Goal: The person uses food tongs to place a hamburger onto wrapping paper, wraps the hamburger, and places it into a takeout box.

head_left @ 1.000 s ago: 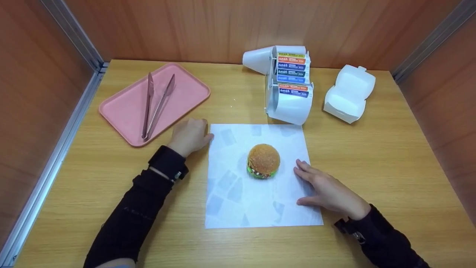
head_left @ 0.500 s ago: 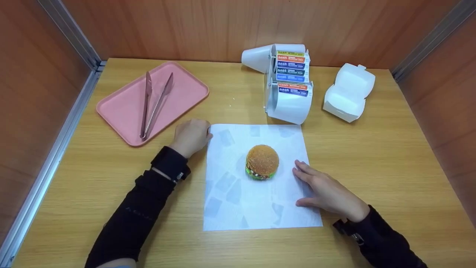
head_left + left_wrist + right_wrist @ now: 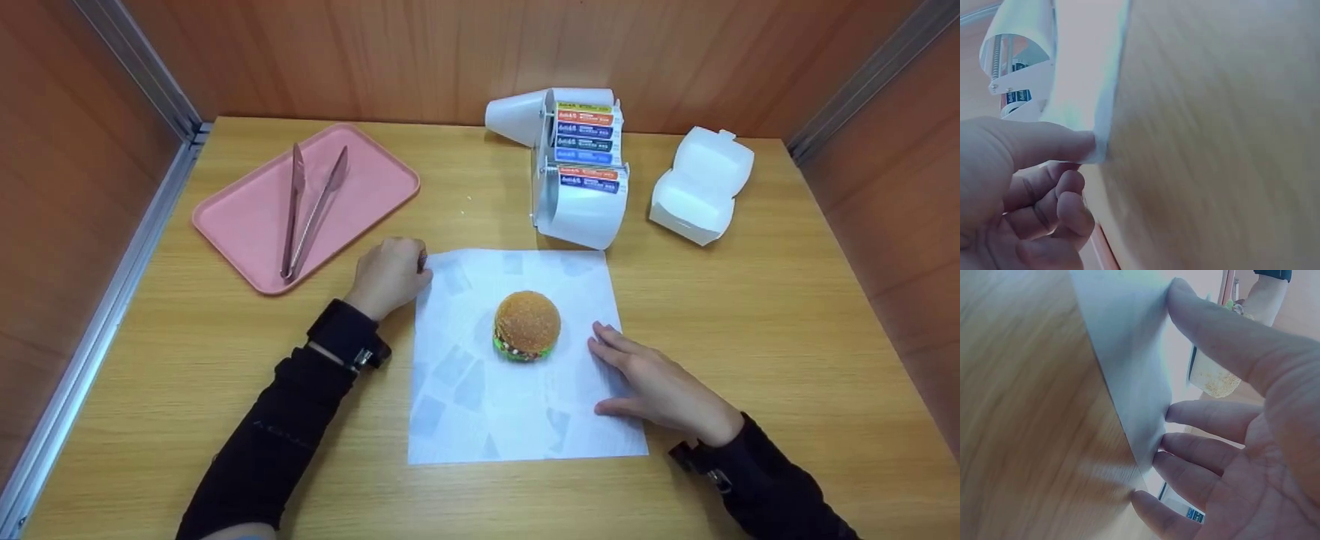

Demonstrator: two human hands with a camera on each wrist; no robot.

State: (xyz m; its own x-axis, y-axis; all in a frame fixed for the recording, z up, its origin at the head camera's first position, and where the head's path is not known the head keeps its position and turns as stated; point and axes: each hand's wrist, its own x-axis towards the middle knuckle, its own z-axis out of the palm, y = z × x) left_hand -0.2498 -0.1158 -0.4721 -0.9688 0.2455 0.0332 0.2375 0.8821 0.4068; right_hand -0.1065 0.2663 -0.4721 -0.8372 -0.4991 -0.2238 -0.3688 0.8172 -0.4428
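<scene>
A hamburger (image 3: pixel 527 322) with a sesame bun sits near the middle of a white printed sheet of wrapping paper (image 3: pixel 517 412) on the table. At the sheet's far left corner, my left hand (image 3: pixel 388 277) pinches the paper between thumb and fingers; the left wrist view shows the thumb (image 3: pixel 1067 143) on top of the corner, which is slightly raised. My right hand (image 3: pixel 660 382) rests its spread fingertips on the sheet's right side. In the right wrist view the burger (image 3: pixel 1216 374) appears beyond the thumb, partly hidden by it.
A pink tray (image 3: pixel 232 217) with metal tongs (image 3: pixel 315 217) lies at the back left. Behind the paper stands a white dispenser (image 3: pixel 585 214) with colourful labels. An opened white burger box (image 3: pixel 701 187) is at the back right. Wooden panels enclose the table.
My left fingers have closed on the paper's far left corner and lifted it a little. The right hand stays on the sheet, which keeps nearly the same place.
</scene>
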